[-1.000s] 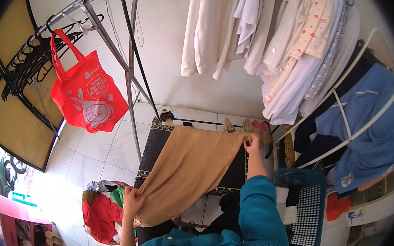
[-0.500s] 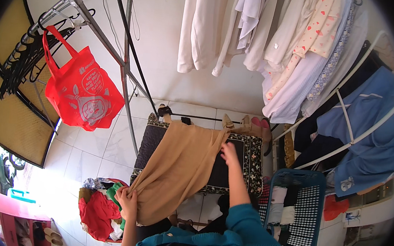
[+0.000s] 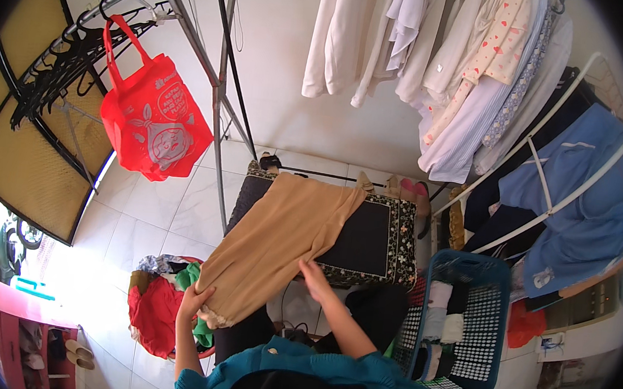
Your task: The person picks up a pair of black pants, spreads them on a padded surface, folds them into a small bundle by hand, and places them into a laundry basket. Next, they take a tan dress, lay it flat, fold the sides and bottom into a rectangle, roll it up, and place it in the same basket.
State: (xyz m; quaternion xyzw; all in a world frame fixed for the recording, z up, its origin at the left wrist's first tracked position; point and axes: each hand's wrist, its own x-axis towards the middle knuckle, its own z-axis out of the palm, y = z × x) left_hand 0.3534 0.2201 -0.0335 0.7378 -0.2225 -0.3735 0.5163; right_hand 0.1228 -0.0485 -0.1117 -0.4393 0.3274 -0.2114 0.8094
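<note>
A long tan garment (image 3: 277, 243) lies slantwise over a low table with a dark, flower-bordered cover (image 3: 367, 236). Its far end rests on the cover, while the near end, with a gathered edge, hangs off toward me; its exact kind I cannot make out. My left hand (image 3: 191, 302) grips the near left corner beside that gathered edge. On the right side edge, about halfway down, my right hand (image 3: 314, 278) pinches the cloth between thumb and fingers.
Left of my legs sits a heap of laundry (image 3: 156, 318) in a basket. At right stands a blue-green basket (image 3: 487, 343) of rolled clothes. A red bag (image 3: 156, 118) and black hangers (image 3: 59, 72) hang on a metal rack. Clothes (image 3: 441, 65) hang ahead; a white-framed rack (image 3: 539, 174) holds blue garments.
My right hand has come from the garment's far right corner back toward me, to its side edge. The near end has been drawn up and lies straighter; my left hand keeps its grip.
</note>
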